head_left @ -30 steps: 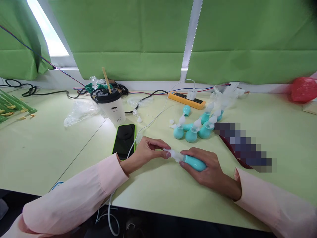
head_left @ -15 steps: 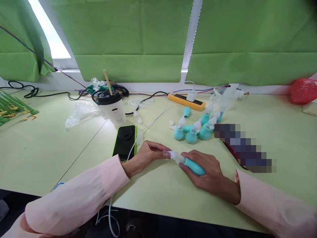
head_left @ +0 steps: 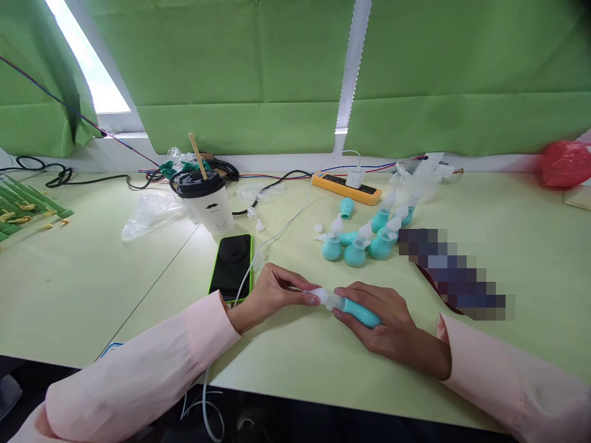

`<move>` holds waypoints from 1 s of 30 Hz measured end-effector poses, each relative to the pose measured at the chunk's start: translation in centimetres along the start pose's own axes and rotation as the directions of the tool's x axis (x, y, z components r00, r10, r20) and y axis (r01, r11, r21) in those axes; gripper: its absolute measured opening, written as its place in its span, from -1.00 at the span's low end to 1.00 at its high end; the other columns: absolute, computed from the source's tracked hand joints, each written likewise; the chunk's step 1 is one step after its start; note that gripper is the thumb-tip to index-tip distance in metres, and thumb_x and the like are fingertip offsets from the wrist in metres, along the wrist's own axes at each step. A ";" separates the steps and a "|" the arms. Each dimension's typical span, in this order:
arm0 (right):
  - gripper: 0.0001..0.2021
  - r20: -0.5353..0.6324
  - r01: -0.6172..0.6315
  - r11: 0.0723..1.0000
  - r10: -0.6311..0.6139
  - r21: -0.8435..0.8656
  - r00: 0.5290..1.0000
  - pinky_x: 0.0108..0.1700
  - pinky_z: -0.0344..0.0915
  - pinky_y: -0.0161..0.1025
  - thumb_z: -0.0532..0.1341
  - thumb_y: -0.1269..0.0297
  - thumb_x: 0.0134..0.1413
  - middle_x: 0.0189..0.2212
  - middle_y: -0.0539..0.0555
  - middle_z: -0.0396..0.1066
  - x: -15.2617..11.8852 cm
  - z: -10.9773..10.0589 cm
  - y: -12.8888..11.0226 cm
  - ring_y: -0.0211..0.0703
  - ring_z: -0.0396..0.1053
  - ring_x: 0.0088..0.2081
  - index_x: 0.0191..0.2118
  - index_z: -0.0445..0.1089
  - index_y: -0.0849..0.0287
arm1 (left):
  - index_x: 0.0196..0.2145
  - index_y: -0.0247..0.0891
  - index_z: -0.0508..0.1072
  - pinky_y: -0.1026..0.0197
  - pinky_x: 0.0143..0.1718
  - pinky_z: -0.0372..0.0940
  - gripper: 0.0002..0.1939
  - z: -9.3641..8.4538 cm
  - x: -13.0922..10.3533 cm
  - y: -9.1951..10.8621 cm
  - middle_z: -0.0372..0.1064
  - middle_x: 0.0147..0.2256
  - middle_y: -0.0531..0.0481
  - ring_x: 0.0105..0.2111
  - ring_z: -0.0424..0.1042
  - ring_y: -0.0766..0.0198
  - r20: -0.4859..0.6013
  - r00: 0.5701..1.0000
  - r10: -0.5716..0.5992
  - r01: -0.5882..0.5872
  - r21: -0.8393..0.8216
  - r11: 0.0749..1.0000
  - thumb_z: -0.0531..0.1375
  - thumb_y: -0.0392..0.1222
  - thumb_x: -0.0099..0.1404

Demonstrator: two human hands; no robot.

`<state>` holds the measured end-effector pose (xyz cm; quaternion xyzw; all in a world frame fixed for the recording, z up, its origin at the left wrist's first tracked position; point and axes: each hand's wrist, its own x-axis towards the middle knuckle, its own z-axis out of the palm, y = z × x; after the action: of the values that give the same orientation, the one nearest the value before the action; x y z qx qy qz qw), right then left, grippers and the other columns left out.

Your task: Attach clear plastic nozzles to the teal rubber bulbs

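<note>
A teal bulb [head_left: 362, 312] with a clear neck and a white tip [head_left: 322, 295] lies between my two hands, above the table's near part. My right hand [head_left: 390, 320] is wrapped round the bulb and its neck. The thumb and forefinger of my left hand [head_left: 277, 290] pinch the white tip. Behind them stand several teal bulbs with whitish tips, among them one at the front [head_left: 355, 253]. A loose teal piece [head_left: 346, 208] and a small white piece [head_left: 319, 228] lie near that group.
A phone [head_left: 231, 267] with a white cable across its edge lies left of my hands. Behind it stands a lidded cup [head_left: 215, 212] with a straw. An orange power strip [head_left: 346, 188] is at the back. A pixelated dark object [head_left: 450, 271] lies at right.
The white tip and my left fingers have shifted slightly down. Both hands keep hold of the same piece. The whole view has moved a little.
</note>
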<state>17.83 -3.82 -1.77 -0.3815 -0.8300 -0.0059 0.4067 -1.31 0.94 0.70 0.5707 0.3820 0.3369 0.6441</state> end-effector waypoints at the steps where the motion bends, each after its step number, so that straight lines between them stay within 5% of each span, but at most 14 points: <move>1: -0.77 -0.005 -0.043 0.998 0.043 0.050 0.999 -0.41 0.31 -0.28 0.16 0.33 -0.07 -0.43 0.05 0.41 0.0 0.1 0.0 -0.20 0.38 -0.43 -0.20 0.25 0.13 | -0.61 -0.31 0.49 0.25 -0.35 0.34 -0.87 0.1 -0.1 0.1 0.46 -0.52 0.00 -0.42 0.44 0.21 -0.011 1.000 -0.001 0.001 0.012 1.000 0.32 -0.35 -0.25; 6: -0.84 0.079 -0.264 0.925 0.252 0.273 0.965 -0.41 0.33 -0.30 0.20 0.29 -0.13 -0.46 0.02 0.44 0.7 0.0 -0.4 -0.20 0.39 -0.45 -0.33 0.35 0.13 | -0.60 -0.32 0.49 0.26 -0.40 0.35 -0.85 0.2 -0.3 0.2 0.47 -0.50 -0.02 -0.46 0.44 0.21 -0.048 0.999 -0.016 0.019 0.051 0.999 0.33 -0.32 -0.26; 10: -0.87 0.206 -0.457 0.810 0.408 0.367 0.890 -0.41 0.34 -0.33 0.24 0.27 -0.20 -0.48 0.01 0.45 1.4 -0.3 -0.4 -0.19 0.39 -0.43 -0.42 0.39 0.16 | -0.65 -0.32 0.47 0.33 -0.50 0.33 -0.89 0.1 -0.3 -0.1 0.46 -0.56 0.02 -0.56 0.42 0.30 -0.042 0.999 -0.024 0.026 0.051 0.998 0.32 -0.32 -0.25; 18: -0.84 0.462 -0.662 0.526 0.475 0.534 0.749 -0.65 0.17 -0.41 0.23 0.25 -0.20 -0.69 -0.06 0.27 2.0 -0.6 -0.4 -0.37 0.19 -0.67 -0.46 0.35 0.24 | -0.56 -0.35 0.49 0.36 -0.56 0.30 -0.84 0.1 -0.1 0.2 0.44 -0.61 0.02 -0.61 0.40 0.33 -0.006 0.999 -0.044 0.045 0.073 0.996 0.32 -0.33 -0.22; 21: -0.82 0.464 -0.652 0.444 0.465 0.614 0.754 -0.64 0.17 -0.40 0.22 0.24 -0.18 -0.62 -0.04 0.26 1.8 -0.1 -0.4 -0.39 0.17 -0.67 -0.43 0.33 0.25 | -0.43 -0.33 0.49 0.34 -0.47 0.35 -0.71 0.4 -0.2 0.3 0.47 -0.50 0.00 -0.50 0.44 0.26 0.020 1.000 -0.018 0.017 0.070 0.997 0.32 -0.34 -0.24; 27: -0.75 0.332 -0.542 0.559 0.438 0.627 0.836 -0.40 0.30 -0.30 0.21 0.26 -0.15 -0.40 0.05 0.32 1.5 0.4 0.0 -0.25 0.29 -0.41 -0.27 0.28 0.19 | -0.37 -0.35 0.47 0.26 -0.34 0.37 -0.71 -0.3 -0.1 1.9 0.46 -0.41 -0.06 -0.40 0.44 0.21 -0.072 0.983 0.168 -0.161 0.096 0.982 0.30 -0.29 -0.15; 30: -0.72 0.300 -0.519 0.597 0.432 0.612 0.850 -0.29 0.31 -0.23 0.19 0.28 -0.12 -0.26 0.09 0.29 1.4 0.4 0.1 -0.20 0.27 -0.29 -0.20 0.24 0.14 | -0.38 -0.34 0.47 0.23 -0.26 0.35 -0.77 -1.9 0.8 3.9 0.45 -0.39 -0.04 -0.33 0.42 0.20 -0.301 0.848 0.436 -0.382 0.223 0.897 0.27 -0.27 -0.09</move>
<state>17.07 -2.70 -1.15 -0.4149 -0.6648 0.4262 0.4520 -2.56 2.96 4.41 0.6195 0.3827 0.5302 0.4343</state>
